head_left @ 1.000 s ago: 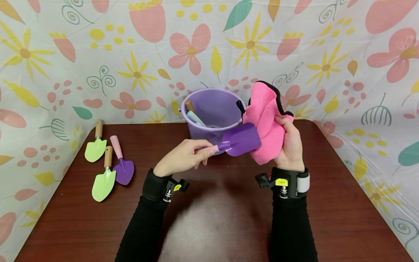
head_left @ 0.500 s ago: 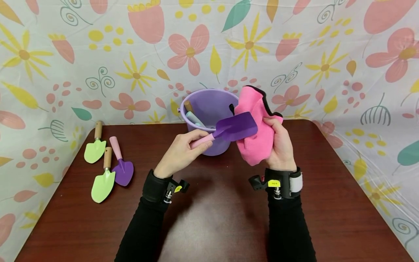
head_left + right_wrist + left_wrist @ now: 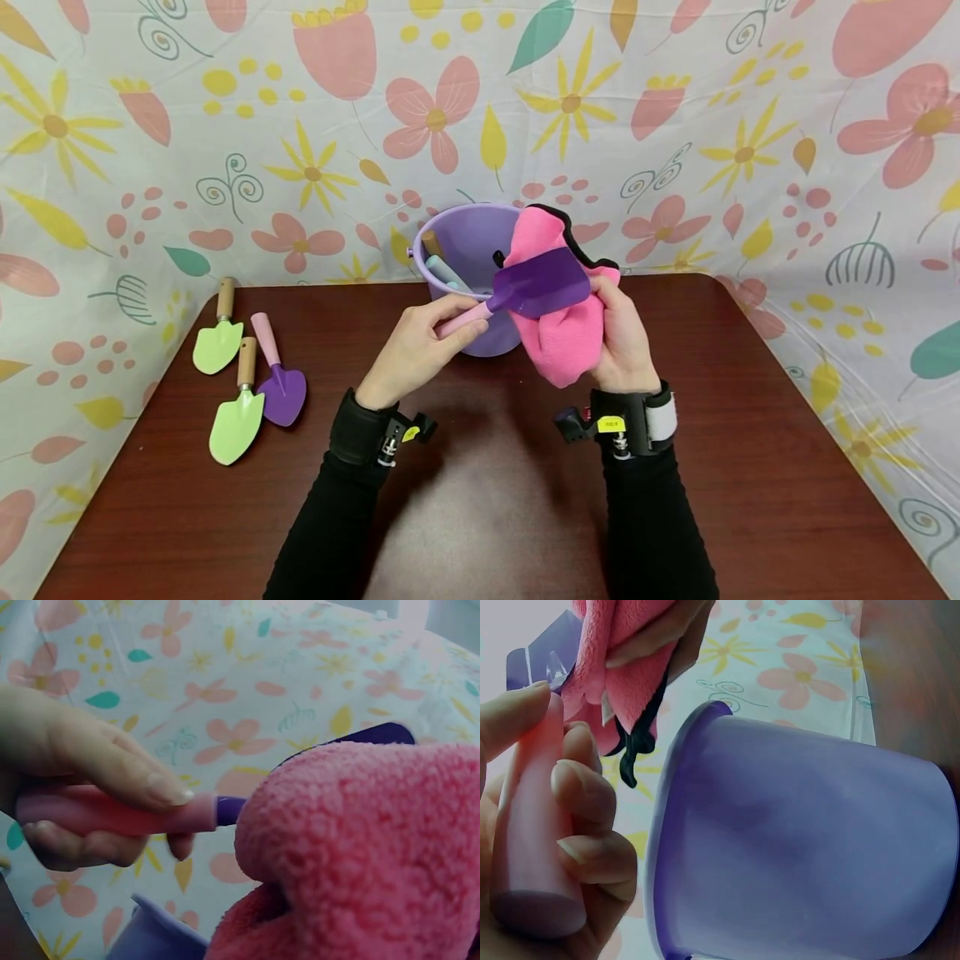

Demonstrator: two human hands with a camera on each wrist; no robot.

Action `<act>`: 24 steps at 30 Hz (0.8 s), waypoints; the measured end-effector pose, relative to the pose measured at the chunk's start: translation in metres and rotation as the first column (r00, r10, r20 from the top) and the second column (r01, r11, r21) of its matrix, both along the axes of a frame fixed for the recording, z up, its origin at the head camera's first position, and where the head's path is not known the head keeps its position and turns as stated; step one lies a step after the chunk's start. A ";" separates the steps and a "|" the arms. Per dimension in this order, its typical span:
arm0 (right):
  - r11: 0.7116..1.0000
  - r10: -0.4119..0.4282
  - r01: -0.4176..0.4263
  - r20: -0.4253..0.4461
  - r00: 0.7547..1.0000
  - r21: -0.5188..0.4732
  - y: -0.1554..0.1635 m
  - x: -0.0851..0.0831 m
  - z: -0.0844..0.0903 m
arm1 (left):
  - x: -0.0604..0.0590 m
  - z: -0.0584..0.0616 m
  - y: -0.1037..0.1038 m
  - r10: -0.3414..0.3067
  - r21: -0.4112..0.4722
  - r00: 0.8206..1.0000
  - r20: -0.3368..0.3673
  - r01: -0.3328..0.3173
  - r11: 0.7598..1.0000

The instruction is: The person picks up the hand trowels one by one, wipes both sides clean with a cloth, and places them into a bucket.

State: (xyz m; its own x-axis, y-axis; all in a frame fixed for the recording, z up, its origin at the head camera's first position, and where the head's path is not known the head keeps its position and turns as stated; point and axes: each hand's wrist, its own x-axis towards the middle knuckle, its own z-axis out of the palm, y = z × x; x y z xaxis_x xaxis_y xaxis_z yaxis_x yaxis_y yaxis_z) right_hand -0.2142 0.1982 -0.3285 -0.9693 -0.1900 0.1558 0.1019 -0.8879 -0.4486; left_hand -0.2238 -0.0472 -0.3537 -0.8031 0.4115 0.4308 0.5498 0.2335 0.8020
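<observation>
My left hand grips the pink handle of a small shovel with a flat purple blade. In the head view the blade points right and lies across a pink fleecy cloth with black edging. The cloth is bunched in my right hand, its fingers curled into the fabric behind the blade. In the right wrist view the cloth covers part of the blade. Both hands are raised above the table, in front of a lilac bucket. A black loop hangs from the cloth.
Inside the bucket lie a light-blue handle and a wooden handle. On the table's left are two green trowels with wooden handles and a purple trowel with a pink handle. A flowered sheet hangs behind the table.
My right hand has moved left with the cloth, bringing it farther behind the shovel blade. The left hand has raised the shovel slightly. The trowels and bucket stay put.
</observation>
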 end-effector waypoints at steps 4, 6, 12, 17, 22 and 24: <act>1.000 0.012 -0.012 -0.017 1.000 -0.011 0.007 0.000 0.002 | 0.001 0.000 0.000 0.004 -0.033 0.999 0.038 -0.003 0.999; 1.000 0.012 -0.012 -0.027 1.000 -0.023 0.010 0.000 0.003 | 0.001 0.000 -0.001 0.013 -0.045 0.999 0.047 -0.011 0.999; 0.999 -0.009 0.007 -0.042 0.999 -0.043 0.018 0.001 0.006 | 0.000 -0.001 -0.003 0.031 -0.069 0.997 0.065 -0.027 0.997; 0.998 -0.050 0.048 -0.039 0.998 -0.046 0.023 0.001 0.005 | -0.004 -0.003 -0.006 0.039 -0.087 0.997 0.064 -0.034 0.996; 0.992 -0.114 0.113 -0.016 0.993 -0.064 0.030 0.001 0.005 | -0.005 -0.003 -0.009 0.072 -0.111 0.996 0.049 -0.066 0.992; 0.986 -0.147 0.147 -0.006 0.989 -0.077 0.034 0.001 0.005 | -0.005 -0.003 -0.010 0.081 -0.118 0.996 0.037 -0.076 0.990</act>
